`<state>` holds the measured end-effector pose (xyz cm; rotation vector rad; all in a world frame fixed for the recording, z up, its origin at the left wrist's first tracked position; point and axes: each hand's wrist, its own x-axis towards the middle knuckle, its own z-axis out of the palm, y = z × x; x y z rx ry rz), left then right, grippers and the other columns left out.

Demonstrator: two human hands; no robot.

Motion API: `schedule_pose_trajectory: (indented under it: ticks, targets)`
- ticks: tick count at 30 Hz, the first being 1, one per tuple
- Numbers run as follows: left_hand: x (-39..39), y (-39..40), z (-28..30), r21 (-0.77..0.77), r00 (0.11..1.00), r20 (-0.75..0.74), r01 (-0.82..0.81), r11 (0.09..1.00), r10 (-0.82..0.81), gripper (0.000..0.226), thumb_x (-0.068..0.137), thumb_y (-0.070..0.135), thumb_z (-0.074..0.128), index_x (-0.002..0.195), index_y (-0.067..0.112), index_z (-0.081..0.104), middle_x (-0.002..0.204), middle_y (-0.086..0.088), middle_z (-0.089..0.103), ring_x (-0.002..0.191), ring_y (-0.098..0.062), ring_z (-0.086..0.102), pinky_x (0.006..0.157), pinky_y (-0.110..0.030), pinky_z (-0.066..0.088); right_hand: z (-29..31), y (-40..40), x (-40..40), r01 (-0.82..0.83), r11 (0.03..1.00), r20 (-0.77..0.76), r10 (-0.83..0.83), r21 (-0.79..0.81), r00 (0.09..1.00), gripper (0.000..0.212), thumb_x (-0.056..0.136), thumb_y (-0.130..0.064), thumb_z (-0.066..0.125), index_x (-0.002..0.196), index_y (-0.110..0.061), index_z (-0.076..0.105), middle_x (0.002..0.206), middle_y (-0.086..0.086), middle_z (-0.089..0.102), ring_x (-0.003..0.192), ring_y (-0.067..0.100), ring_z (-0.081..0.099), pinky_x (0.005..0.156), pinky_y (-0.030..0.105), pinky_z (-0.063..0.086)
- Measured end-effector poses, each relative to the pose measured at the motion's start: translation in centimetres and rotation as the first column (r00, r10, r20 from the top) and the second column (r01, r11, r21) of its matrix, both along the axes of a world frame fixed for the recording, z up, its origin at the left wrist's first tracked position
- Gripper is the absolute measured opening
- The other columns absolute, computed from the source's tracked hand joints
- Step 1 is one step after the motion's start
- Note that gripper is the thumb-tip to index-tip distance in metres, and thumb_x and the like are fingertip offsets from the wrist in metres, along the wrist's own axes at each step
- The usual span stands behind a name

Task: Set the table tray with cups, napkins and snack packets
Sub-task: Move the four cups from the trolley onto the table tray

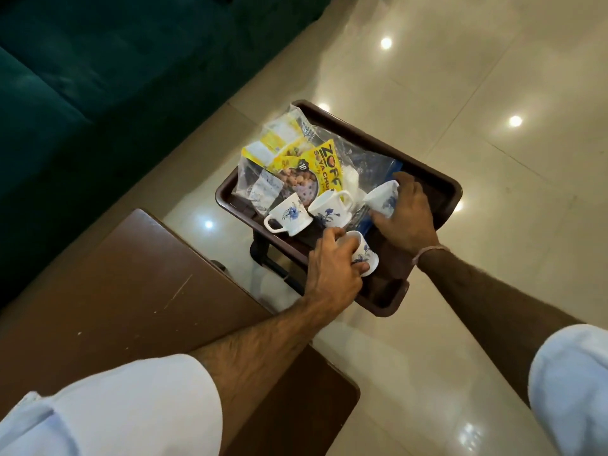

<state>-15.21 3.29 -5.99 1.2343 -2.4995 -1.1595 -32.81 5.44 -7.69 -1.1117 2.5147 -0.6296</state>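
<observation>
Head view: brown tray [437, 179] over glossy tiles [493, 93]

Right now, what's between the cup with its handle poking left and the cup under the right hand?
In the head view, another flowered cup sits between the left-handle cup and the cup under the right hand.

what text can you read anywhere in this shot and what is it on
"ZOFF" in large black letters, on the yellow snack packet on the tray.
"SOYA CHU...", below it on that packet; the rest is hidden by a cup.
"10", on a small dark badge on that packet.
Print on the other yellow packet is too blurred to read.
</observation>
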Motion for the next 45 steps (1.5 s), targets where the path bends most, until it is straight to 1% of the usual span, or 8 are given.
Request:
schedule_pose_trajectory:
  ticks: [8, 14, 18, 24, 29, 33, 40, 45]
  targets:
    - [5.9, -2.6, 2.2, -0.044, 0.957, -0.255, -0.153, 0.987, 0.137, 0.033, 0.078, 0.015, 0.077, 0.107, 0.007, 0.062, 0.132, -0.016, 0.051, 0.121, -0.030, 0.048, 0.098, -0.040, 0.045, 5.7, -4.1, 5.1, -0.126, 0.927, -0.012, 0.130, -0.353, 0.991, 0.064, 0.070, -0.021, 0.080, 0.126, -0.006, 0.051, 0.122, 0.017, 0.052, 0.111, 0.029, 0.054, 0.094, 0.037, 0.048]
    - [16.4, -5.2, 4.4, -0.009, 0.880, -0.317, -0.374, 0.927, 0.352, 0.034, 0.074, 0.026, 0.081, 0.088, 0.018, 0.051, 0.115, 0.004, 0.047, 0.102, -0.007, 0.047, 0.083, -0.006, 0.038, 8.2, -8.5, 14.5, -0.306, 0.869, -0.065, 0.305, -0.389, 0.950, 0.067, 0.068, -0.029, 0.083, 0.126, -0.007, 0.055, 0.124, 0.013, 0.059, 0.115, 0.035, 0.054, 0.099, 0.041, 0.044]
    - [24.8, -4.9, 6.0, -0.003, 0.811, -0.293, -0.531, 0.848, 0.507, 0.054, 0.072, 0.031, 0.083, 0.108, 0.029, 0.044, 0.113, 0.010, 0.045, 0.099, -0.003, 0.042, 0.075, -0.011, 0.038, 9.7, -10.6, 22.7, -0.409, 0.814, -0.066, 0.421, -0.412, 0.905, 0.067, 0.068, -0.032, 0.080, 0.127, -0.015, 0.054, 0.124, 0.007, 0.059, 0.114, 0.028, 0.054, 0.099, 0.037, 0.044]
    - [39.3, -1.8, 7.8, -0.007, 0.647, -0.242, -0.746, 0.666, 0.723, 0.079, 0.067, 0.031, 0.088, 0.131, 0.029, 0.041, 0.128, 0.005, 0.054, 0.112, -0.010, 0.051, 0.087, -0.023, 0.047, 11.0, -11.2, 37.7, -0.626, 0.664, 0.067, 0.706, -0.409, 0.705, 0.068, 0.072, -0.027, 0.081, 0.132, -0.016, 0.050, 0.128, 0.002, 0.058, 0.115, 0.019, 0.057, 0.100, 0.031, 0.047]
    - [51.2, 4.3, 7.1, 0.016, 0.538, -0.165, -0.837, 0.547, 0.827, 0.073, 0.062, 0.018, 0.085, 0.123, 0.032, 0.048, 0.115, 0.015, 0.046, 0.101, -0.003, 0.051, 0.073, -0.002, 0.038, 10.6, -8.9, 50.3, -0.801, 0.510, 0.206, 0.860, -0.313, 0.467, 0.073, 0.069, -0.025, 0.084, 0.132, -0.024, 0.047, 0.126, -0.002, 0.057, 0.109, 0.017, 0.058, 0.091, 0.025, 0.051]
    - [58.8, 9.7, 5.8, -0.008, 0.500, -0.126, -0.864, 0.503, 0.857, 0.068, 0.061, 0.010, 0.082, 0.122, 0.022, 0.055, 0.117, 0.009, 0.046, 0.106, -0.005, 0.049, 0.084, 0.005, 0.029, 9.1, -6.2, 59.1, -0.894, 0.383, 0.239, 0.914, -0.231, 0.329, 0.074, 0.065, -0.017, 0.087, 0.128, -0.022, 0.049, 0.126, 0.002, 0.057, 0.109, 0.022, 0.057, 0.090, 0.031, 0.051]
    - [67.4, 17.6, 3.2, 0.080, 0.407, -0.077, -0.907, 0.413, 0.910, 0.069, 0.061, -0.002, 0.079, 0.122, 0.023, 0.058, 0.123, 0.006, 0.061, 0.118, -0.014, 0.054, 0.095, -0.030, 0.045, 5.4, -1.4, 70.2, -0.990, 0.068, 0.224, 0.974, -0.126, 0.038, 0.070, 0.064, -0.007, 0.078, 0.127, -0.022, 0.052, 0.125, 0.002, 0.053, 0.110, 0.021, 0.051, 0.081, 0.017, 0.030]
    - [69.5, 20.8, 1.2, 0.141, 0.438, -0.042, -0.887, 0.439, 0.898, 0.073, 0.056, 0.000, 0.082, 0.118, 0.029, 0.056, 0.118, 0.009, 0.056, 0.109, -0.012, 0.054, 0.088, -0.035, 0.050, 3.0, 0.8, 74.5, -0.980, -0.196, 0.235, 0.952, -0.024, -0.196, 0.070, 0.064, -0.009, 0.075, 0.128, -0.023, 0.053, 0.130, 0.001, 0.056, 0.120, 0.025, 0.051, 0.100, 0.039, 0.044]
